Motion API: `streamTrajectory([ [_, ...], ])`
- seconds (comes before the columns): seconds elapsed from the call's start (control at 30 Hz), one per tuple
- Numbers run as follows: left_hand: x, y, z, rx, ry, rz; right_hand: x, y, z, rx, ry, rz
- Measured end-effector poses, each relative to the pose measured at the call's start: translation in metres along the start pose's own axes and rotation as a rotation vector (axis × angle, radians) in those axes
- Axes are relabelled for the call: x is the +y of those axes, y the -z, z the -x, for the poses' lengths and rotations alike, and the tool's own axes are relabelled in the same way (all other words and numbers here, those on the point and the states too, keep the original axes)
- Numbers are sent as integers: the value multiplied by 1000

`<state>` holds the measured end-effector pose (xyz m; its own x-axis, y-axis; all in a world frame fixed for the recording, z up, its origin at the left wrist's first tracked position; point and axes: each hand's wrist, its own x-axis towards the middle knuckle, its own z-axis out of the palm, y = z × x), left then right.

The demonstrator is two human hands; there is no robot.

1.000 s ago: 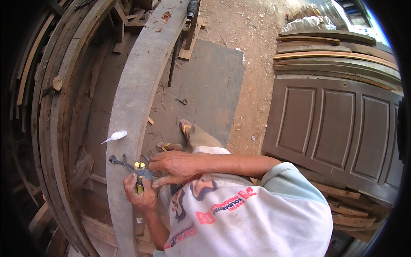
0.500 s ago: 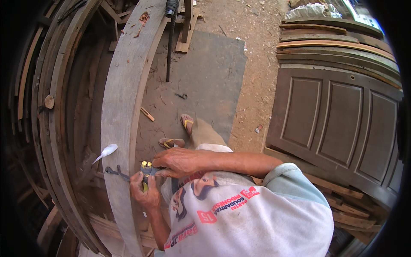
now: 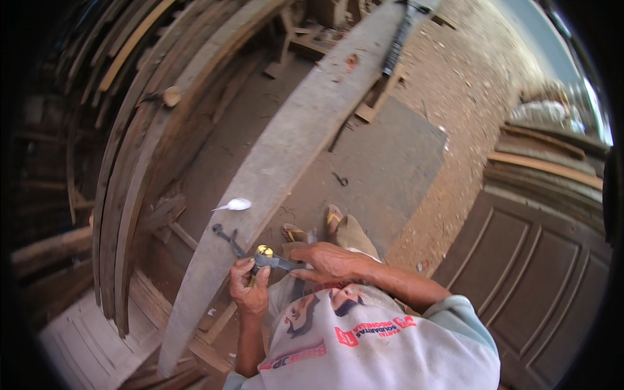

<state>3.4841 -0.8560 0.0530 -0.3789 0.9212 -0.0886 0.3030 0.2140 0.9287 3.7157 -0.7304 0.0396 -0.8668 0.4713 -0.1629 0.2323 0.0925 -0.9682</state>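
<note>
My left hand (image 3: pixel 249 289) pinches a small yellow-and-black object (image 3: pixel 264 252) with a rounded yellow top, just off the edge of a long grey plank (image 3: pixel 292 133). A flat dark strip (image 3: pixel 286 262), rubbery in look, stretches from that object to my right hand (image 3: pixel 331 261), whose fingers are closed on its other end. Another dark, knotted length (image 3: pixel 229 235) lies across the plank and runs up to my left fingers; whether it joins the strip I cannot tell. Beside it on the plank rests a white squeeze bottle (image 3: pixel 235 205) with a thin nozzle.
Curved boards (image 3: pixel 140 149) stand stacked on the left. A brown panelled door (image 3: pixel 520 260) leans at the right under more planks. At the plank's far end sits a dark bar clamp (image 3: pixel 398 45). Scissors-like black handles (image 3: pixel 340 179) lie on a grey floor sheet (image 3: pixel 396 156).
My right hand has moved right, away from my left, drawing the dark strip out between them. The view has turned, so the plank now slants toward the upper right.
</note>
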Motion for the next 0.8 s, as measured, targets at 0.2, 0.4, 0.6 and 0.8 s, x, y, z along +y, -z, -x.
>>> streamTrajectory([
  [0.2, 23, 46, -4, 339, -107, 50, 0, -11, -18, -187, -64, 59],
  [0.4, 24, 149, -24, 777, -96, 38, 11, -16, -24, -246, -147, 227],
  [0.6, -4, 215, -35, 954, -74, 131, -28, -26, -61, -285, -306, 38],
  [0.8, -18, 258, -27, 718, -64, 223, -75, -58, -123, -209, -167, 113],
])
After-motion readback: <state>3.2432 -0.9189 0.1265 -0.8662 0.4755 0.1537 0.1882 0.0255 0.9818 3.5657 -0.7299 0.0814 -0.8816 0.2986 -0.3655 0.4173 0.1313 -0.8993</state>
